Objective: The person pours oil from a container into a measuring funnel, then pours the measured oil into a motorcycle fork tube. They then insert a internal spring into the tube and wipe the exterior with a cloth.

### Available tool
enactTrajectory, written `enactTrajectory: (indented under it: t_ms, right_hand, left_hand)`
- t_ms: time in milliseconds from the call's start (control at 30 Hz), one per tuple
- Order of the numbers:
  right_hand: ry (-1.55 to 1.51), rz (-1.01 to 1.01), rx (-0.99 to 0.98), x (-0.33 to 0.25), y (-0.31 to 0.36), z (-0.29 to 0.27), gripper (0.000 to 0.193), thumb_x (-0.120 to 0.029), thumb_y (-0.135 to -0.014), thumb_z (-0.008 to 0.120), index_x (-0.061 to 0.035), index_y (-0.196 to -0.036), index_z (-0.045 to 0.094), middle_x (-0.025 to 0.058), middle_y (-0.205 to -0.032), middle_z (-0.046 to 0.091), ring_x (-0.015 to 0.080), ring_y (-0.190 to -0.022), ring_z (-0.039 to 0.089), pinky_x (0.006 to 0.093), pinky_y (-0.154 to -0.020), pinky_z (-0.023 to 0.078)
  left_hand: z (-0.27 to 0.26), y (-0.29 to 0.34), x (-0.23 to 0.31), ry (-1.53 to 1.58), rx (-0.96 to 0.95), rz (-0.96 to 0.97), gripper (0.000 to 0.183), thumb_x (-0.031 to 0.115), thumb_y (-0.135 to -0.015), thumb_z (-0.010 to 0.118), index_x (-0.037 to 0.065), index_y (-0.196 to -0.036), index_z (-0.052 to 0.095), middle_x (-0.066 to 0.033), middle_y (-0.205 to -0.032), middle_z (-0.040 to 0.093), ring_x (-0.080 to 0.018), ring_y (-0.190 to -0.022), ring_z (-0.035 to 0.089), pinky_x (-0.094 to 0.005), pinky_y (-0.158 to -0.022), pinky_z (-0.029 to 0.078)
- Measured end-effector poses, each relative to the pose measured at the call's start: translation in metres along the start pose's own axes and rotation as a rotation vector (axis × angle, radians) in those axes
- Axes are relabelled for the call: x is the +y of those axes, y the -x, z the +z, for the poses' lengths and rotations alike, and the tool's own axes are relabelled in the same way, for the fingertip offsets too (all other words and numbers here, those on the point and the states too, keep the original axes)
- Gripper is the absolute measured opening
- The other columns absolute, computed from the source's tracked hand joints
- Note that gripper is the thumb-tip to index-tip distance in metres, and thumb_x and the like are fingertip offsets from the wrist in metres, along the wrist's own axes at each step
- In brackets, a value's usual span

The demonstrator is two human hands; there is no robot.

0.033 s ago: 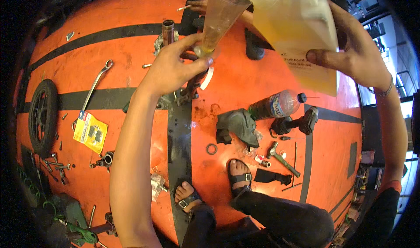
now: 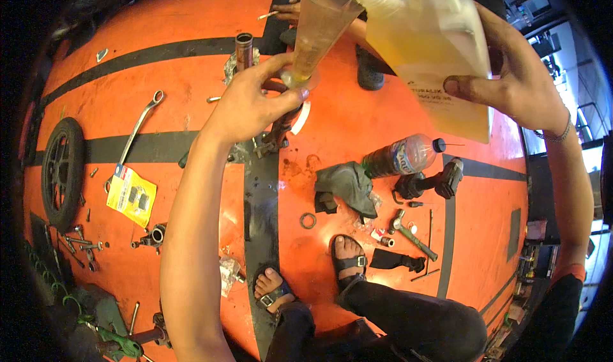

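My left hand [image 2: 252, 100] is closed round the narrow foot of a clear, cone-shaped measuring cup [image 2: 322, 23]. A little yellow liquid shows low in the cup. My right hand [image 2: 520, 90] grips a translucent plastic jug [image 2: 421, 49] from its right side, thumb across the front. Yellowish liquid fills part of the jug, which is tilted left with its open mouth at the cup's rim. I cannot make out a stream between them. Behind my left hand stands a metal tube [image 2: 244, 52] with an open top.
Another person's hand [image 2: 287, 10] holds a cigarette beyond the cup. On the orange floor lie a plastic bottle [image 2: 405, 155], a dark rag [image 2: 348, 186], a cordless power tool [image 2: 431, 180], a hammer [image 2: 414, 235], a long wrench [image 2: 142, 122], a yellow packet [image 2: 132, 198] and a wheel [image 2: 62, 173].
The jug has shifted slightly downward, and its mouth shows more sharply. The cup sits a touch lower in the picture. Both hands keep their hold.
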State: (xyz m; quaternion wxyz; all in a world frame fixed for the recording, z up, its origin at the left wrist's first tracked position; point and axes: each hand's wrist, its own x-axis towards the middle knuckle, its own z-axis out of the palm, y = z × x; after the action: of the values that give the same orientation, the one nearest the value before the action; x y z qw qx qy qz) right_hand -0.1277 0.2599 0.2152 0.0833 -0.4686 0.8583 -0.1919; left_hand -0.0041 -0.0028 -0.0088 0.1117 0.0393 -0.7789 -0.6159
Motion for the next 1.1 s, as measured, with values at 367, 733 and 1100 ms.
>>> enactTrajectory:
  t_ms: [367, 733, 1100]
  right_hand:
    - [-0.058, 0.017, -0.031, 0.000, 0.000, 0.007, 0.090, -0.004, -0.079, 0.082, 0.0000, -0.156, 0.036, 0.0131, -0.136, 0.061, 0.0235, -0.127, 0.059, 0.0395, -0.107, 0.048]
    - [-0.048, 0.003, -0.004, 0.003, 0.002, 0.010, 0.088, -0.005, -0.079, 0.083, 0.0007, -0.154, 0.038, 0.0128, -0.135, 0.062, 0.0226, -0.127, 0.059, 0.0392, -0.108, 0.047]
    - [-0.077, -0.010, 0.006, 0.006, 0.003, 0.013, 0.089, -0.006, -0.079, 0.083, 0.0000, -0.155, 0.038, 0.0119, -0.136, 0.062, 0.0223, -0.126, 0.060, 0.0384, -0.108, 0.047]
  left_hand:
    - [0.000, -0.002, -0.001, -0.004, -0.018, 0.021, 0.055, 0.024, -0.093, 0.076, 0.006, -0.141, 0.057, -0.0032, -0.118, 0.068, -0.0133, -0.100, 0.065, -0.0316, -0.083, 0.056]
    - [0.001, -0.005, -0.010, -0.002, 0.024, 0.084, 0.060, 0.032, -0.090, 0.077, 0.007, -0.141, 0.058, -0.0067, -0.118, 0.070, -0.0179, -0.105, 0.067, -0.0356, -0.090, 0.055]
    - [0.002, -0.007, -0.011, -0.017, -0.005, 0.108, 0.049, 0.023, -0.094, 0.074, 0.005, -0.137, 0.060, -0.0025, -0.118, 0.069, -0.0139, -0.102, 0.065, -0.0334, -0.086, 0.055]
